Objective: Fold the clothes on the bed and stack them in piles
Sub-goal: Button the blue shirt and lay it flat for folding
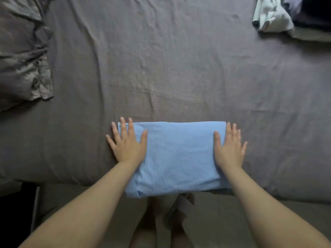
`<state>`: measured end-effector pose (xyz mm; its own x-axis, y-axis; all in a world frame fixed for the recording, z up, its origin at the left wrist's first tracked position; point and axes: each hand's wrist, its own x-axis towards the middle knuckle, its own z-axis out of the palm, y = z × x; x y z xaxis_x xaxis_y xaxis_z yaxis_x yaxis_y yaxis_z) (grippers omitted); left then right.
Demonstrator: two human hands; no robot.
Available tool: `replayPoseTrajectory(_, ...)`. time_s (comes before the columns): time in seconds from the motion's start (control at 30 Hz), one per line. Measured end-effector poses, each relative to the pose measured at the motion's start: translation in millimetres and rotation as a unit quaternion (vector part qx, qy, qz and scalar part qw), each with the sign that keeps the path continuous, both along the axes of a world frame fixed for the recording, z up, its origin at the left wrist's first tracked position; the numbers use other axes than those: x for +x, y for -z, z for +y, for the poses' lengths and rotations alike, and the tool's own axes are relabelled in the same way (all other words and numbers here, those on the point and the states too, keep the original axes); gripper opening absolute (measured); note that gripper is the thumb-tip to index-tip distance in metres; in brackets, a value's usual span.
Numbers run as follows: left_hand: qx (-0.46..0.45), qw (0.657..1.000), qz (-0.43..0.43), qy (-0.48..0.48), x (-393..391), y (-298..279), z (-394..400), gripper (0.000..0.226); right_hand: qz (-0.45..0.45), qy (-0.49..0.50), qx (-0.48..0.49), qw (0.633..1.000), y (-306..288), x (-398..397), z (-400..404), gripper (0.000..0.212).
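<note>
A light blue folded garment [177, 158] lies in the lower middle of the frame, on the near edge of a bed covered with a wrinkled grey-purple sheet [161, 59]; its near end hangs slightly over the mattress edge. The left hand [128, 143] lies flat on the garment's left end, fingers straight and spread, with the outer fingers reaching past the cloth onto the sheet. The right hand [230, 146] lies flat in the same way on the right end, fingers straight and fanned, the outer ones over the garment's right edge. Neither hand grips anything; both press palm-down on the fabric. Both bare forearms run in from the lower corners of the frame. In the upper left of the frame sits a rumpled grey pillow [21, 51]. In the upper right corner lies a heap of clothes [293, 15], with a pale white-and-mint piece in front of darker ones, well apart from the blue garment. Below the bed edge, at bottom centre, the person's bare feet [161, 230] stand on a dim floor.
</note>
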<state>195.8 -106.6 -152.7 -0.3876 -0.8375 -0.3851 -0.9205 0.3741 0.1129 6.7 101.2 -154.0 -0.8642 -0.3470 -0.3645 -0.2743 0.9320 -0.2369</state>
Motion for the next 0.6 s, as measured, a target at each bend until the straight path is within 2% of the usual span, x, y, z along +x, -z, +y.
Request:
replayPoseTrajectory(0.1, 0.063, 0.979, 0.089, -0.173, 5, -24, 10, 0.075, -0.084, 0.142, -0.139, 0.977, -28, 6, 1, 0.068)
replayPoseTrajectory(0.2, 0.174, 0.929, 0.166, -0.282, 3, -45, 24, 0.073, -0.216, 0.303, -0.195, 0.907, -49, 11, 2, 0.064)
replayPoseTrajectory(0.3, 0.28, 0.887, 0.171, -0.324, -1, -54, 22, 0.064, -0.399, 0.369, -0.218, 0.811, -66, 1, 0, 0.062)
replayPoseTrajectory(0.37, 0.344, 0.867, 0.17, -0.316, -8, -67, 17, 0.051, -0.468, 0.363, -0.219, 0.775, -87, -8, 0, 0.054)
replayPoseTrajectory(0.5, 0.377, 0.854, 0.224, -0.278, -35, -124, 8, 0.023, -0.468, 0.349, -0.263, 0.768, -158, -32, 8, 0.042)
replayPoseTrajectory(0.57, 0.381, 0.853, 0.248, -0.257, -52, -163, 9, 0.02, -0.439, 0.345, -0.29, 0.778, -208, -46, 19, 0.035)
replayPoseTrajectory(0.6, 0.372, 0.866, 0.238, -0.234, -63, -183, 12, 0.021, -0.417, 0.34, -0.296, 0.789, -233, -53, 27, 0.033)
